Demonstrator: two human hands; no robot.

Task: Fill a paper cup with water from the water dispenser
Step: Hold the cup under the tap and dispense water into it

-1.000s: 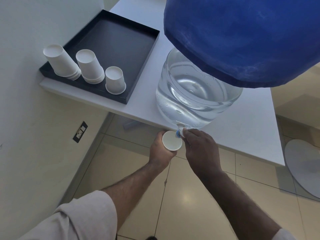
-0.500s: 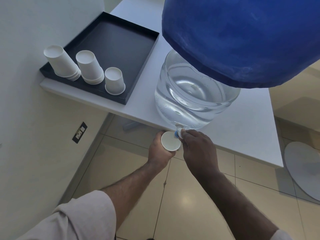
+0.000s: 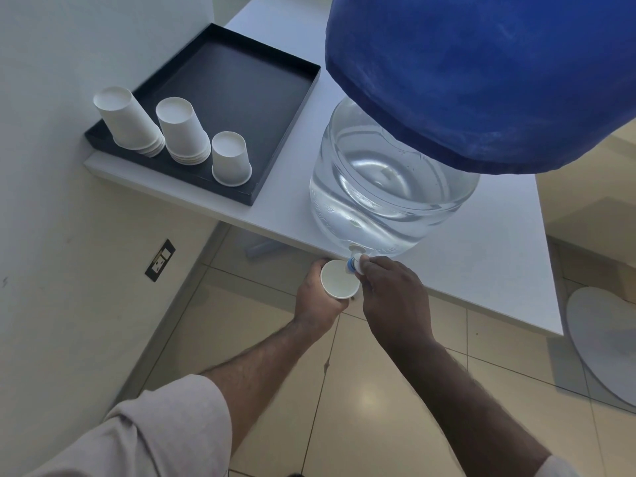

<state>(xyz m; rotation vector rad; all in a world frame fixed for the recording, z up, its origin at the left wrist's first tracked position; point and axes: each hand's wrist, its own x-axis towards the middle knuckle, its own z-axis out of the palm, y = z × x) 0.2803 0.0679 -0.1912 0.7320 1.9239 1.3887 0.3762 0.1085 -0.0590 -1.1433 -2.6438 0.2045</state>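
A clear water jug (image 3: 389, 187) under a blue cloth cover (image 3: 481, 74) stands at the front edge of a white table (image 3: 481, 270). Its white and blue tap (image 3: 354, 259) juts over the edge. My right hand (image 3: 395, 297) grips the tap with its fingertips. My left hand (image 3: 318, 297) holds a white paper cup (image 3: 339, 279) upright just below and left of the tap. The cup's inside looks white; I cannot tell whether water is in it.
A black tray (image 3: 275, 132) on the table's left holds two stacks of upturned paper cups (image 3: 182, 132) and a single upturned cup (image 3: 230, 158). A wall with a socket (image 3: 160, 259) is on the left. A grey round base (image 3: 605, 339) lies on the tiled floor at right.
Both hands and the cup have stayed at the tap. The view has shifted slightly; nothing else has moved.
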